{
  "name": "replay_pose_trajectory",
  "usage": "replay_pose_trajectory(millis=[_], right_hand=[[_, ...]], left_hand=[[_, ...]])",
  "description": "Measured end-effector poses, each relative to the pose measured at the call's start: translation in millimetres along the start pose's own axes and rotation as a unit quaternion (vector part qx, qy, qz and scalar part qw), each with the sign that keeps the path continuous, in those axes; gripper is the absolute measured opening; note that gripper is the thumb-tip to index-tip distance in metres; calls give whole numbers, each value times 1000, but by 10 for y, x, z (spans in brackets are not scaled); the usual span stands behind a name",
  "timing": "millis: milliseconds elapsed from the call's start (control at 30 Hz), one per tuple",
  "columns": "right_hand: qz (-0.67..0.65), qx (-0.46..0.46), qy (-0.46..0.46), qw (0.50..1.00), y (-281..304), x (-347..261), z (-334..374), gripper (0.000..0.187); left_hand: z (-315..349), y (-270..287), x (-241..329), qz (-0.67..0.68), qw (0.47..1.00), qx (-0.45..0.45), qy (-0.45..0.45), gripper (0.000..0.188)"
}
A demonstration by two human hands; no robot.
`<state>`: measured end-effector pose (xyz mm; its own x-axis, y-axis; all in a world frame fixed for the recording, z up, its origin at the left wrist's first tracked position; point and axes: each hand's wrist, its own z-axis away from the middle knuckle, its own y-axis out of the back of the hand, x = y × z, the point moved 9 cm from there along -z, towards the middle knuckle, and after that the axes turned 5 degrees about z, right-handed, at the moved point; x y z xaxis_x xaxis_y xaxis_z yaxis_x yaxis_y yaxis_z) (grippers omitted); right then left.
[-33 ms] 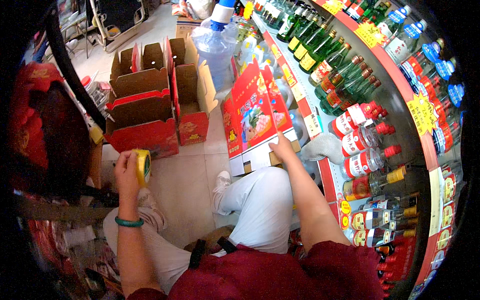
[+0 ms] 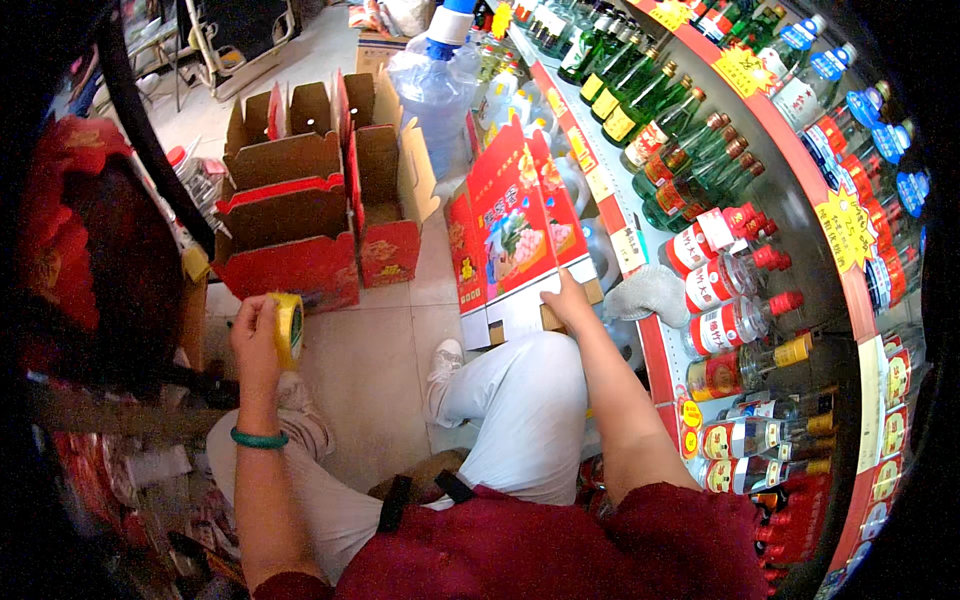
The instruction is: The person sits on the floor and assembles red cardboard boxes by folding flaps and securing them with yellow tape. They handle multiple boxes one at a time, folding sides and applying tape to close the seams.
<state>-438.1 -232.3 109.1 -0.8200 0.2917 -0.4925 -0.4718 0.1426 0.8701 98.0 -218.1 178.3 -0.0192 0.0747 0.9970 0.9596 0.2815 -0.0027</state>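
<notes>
**Floral carton (image 2: 515, 225) at right-hand fingers (image 2: 566, 295); tape roll (image 2: 290, 330) well left of them**

Obs.: carton extends forward and left from the right-hand fingers, long axis running away from the body. These fingers pinch its near right corner beside the white flap (image 2: 515, 318); undersides hidden. Left-hand fingers (image 2: 258, 322) curled, gripping the yellow tape roll; right hand nearer to carton.

Between the hands: tiled floor (image 2: 380, 345), white shoe (image 2: 443, 368). Ahead of left-hand fingers: open red boxes (image 2: 288, 265). Raised knee (image 2: 545, 362) just nearward of right-hand fingers; shelf (image 2: 655, 355) close on their right, grey cloth (image 2: 645, 293) at its edge.
</notes>
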Motion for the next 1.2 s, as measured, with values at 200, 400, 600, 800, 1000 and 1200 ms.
replay_pose_trajectory(millis=[200,400,600,800,1000,1200], right_hand=[[55,65,6,996,259,-93,89,26],[128,176,116,969,1150,-1199,-120,27],[105,268,185,939,2406,-1973,-80,36],[109,185,183,959,3186,-2662,169,32],[57,-55,112,990,2752,-2762,238,29],[36,-186,53,980,1475,-2388,-38,27]], left_hand=[[23,-22,-33,13,1000,-14,12,17],[31,33,-242,42,999,-13,3,16],[190,-22,12,24,999,-19,-23,16],[278,83,56,2,997,-24,-74,17],[275,119,-63,4,998,-27,-56,18],[376,-2,29,20,997,-58,-47,17]])
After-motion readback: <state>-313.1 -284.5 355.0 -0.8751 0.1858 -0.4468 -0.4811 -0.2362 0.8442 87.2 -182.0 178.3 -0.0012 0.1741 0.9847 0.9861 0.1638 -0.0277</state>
